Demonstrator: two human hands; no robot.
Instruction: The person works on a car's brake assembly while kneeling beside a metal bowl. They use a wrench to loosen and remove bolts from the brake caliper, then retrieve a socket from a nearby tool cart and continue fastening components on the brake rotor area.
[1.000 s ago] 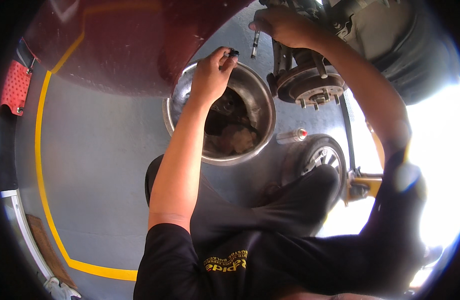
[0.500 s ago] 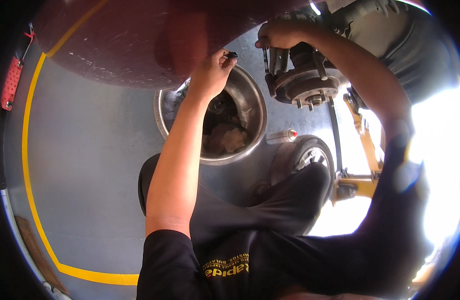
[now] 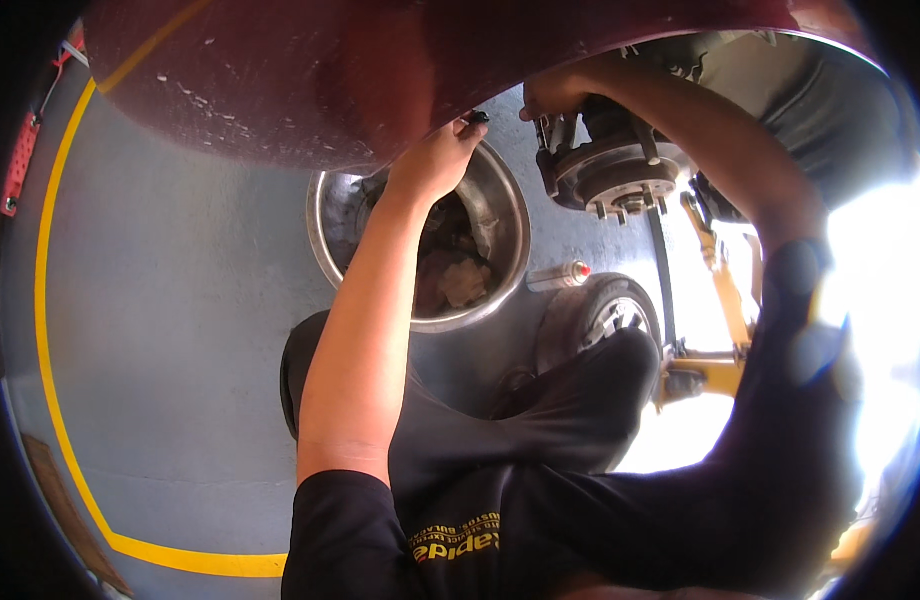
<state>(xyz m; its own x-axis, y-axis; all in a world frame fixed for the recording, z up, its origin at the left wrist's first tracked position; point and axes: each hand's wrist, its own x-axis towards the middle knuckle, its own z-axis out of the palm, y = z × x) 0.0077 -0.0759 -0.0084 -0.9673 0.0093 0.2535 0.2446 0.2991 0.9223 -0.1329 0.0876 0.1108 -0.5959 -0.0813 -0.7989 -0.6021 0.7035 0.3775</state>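
Observation:
My left hand [image 3: 438, 160] is closed, pinching a small black part [image 3: 477, 117] between thumb and fingers, just below the edge of the dark red car body [image 3: 310, 80]. Under this arm sits a round metal basin [image 3: 521, 260] with dark parts and a crumpled light rag [image 3: 466, 284] inside. Inside the wheel well, my right hand [image 3: 556, 94] is curled at the upper left of the brake assembly. What its fingers grip is shaded and hard to make out. Just below it are the caliper bracket [image 3: 546, 170] and the bare brake disc [image 3: 610, 180] with its wheel studs.
On the floor right of the basin lie a spray can [image 3: 556, 276] with a red top and a wheel with tyre [image 3: 575, 318]. A yellow jack [image 3: 715, 376] stands farther right. Yellow floor line [image 3: 46, 330] and a red perforated piece [image 3: 21, 165] are at far left.
My left hand has shifted slightly right with the black part. My right hand sits slightly lower and is more hidden under the car body, which now fills more of the view's top.

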